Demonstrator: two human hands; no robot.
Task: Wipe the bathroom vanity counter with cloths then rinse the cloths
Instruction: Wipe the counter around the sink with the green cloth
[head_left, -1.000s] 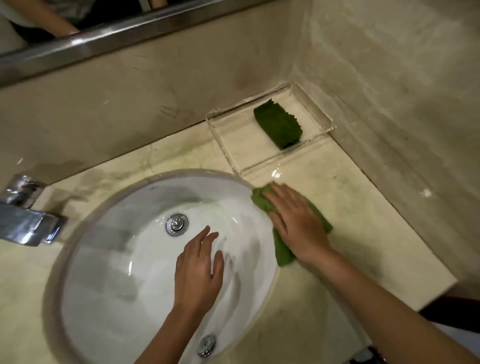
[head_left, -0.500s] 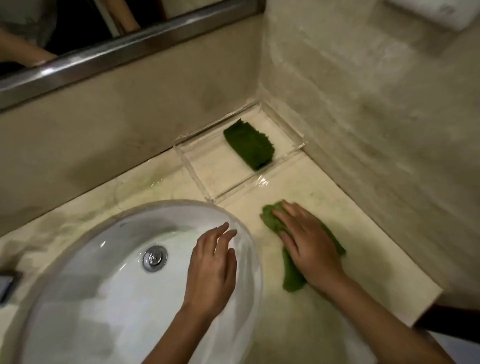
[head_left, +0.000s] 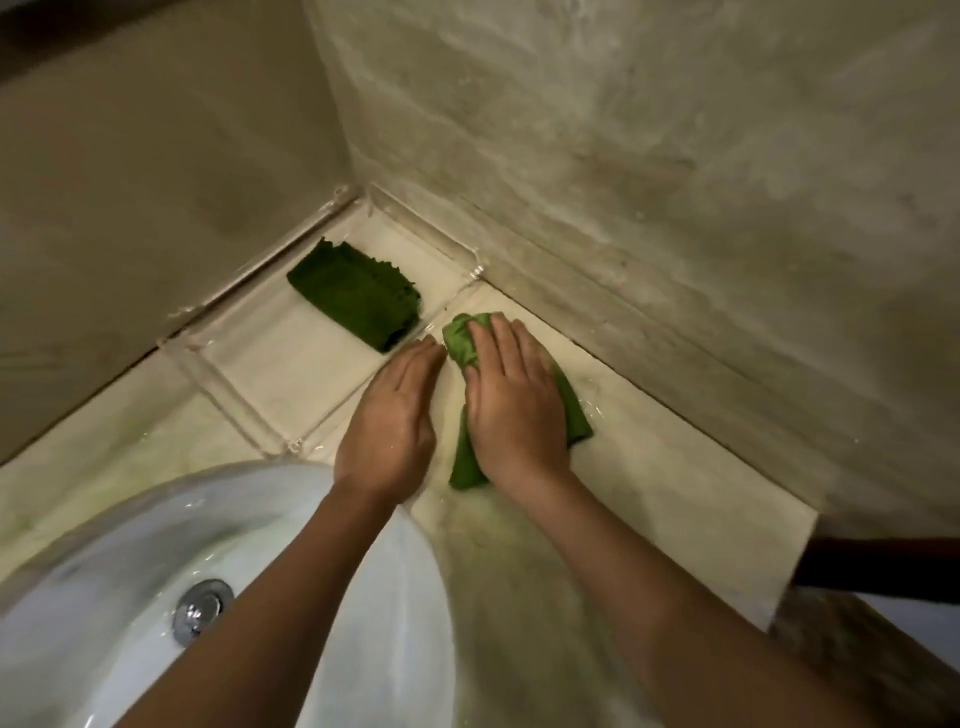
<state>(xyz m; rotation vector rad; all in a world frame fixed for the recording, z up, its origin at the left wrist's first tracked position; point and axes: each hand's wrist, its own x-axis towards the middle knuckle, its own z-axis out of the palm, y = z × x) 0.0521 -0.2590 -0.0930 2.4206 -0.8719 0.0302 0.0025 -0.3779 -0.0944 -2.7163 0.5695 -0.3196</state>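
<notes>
**Both hands flat on the counter, the right one on a cloth**

The right hand (head_left: 514, 410) lay palm down on a light green cloth (head_left: 462, 338), its fingers straight and spread, pressing the cloth onto the pale counter (head_left: 675, 488) rather than gripping it. The cloth was bunched under the palm. Part of it showed beyond the fingertips, part at the right of the hand, and a strip ran back toward the wrist. It sat near the foot of the right wall (head_left: 675, 182), just in front of the tray's near corner.

The left hand (head_left: 389, 415) was open too, fingers straight and close together, palm down just beside the right hand. Its fingertips reached the front rim of a clear tray (head_left: 291, 374). Whether the palm touched the counter or hovered just over it could not be told. It held nothing.

A dark cloth (head_left: 358, 296), folded, lay inside the tray toward its right end, apart from both hands. The tray stood pushed into the corner where the two walls met.

At lower left was the white sink (head_left: 104, 597), with its metal drain (head_left: 200, 610) in view; the left forearm crossed over its rim. The counter shone wet in places near the cloth.
</notes>
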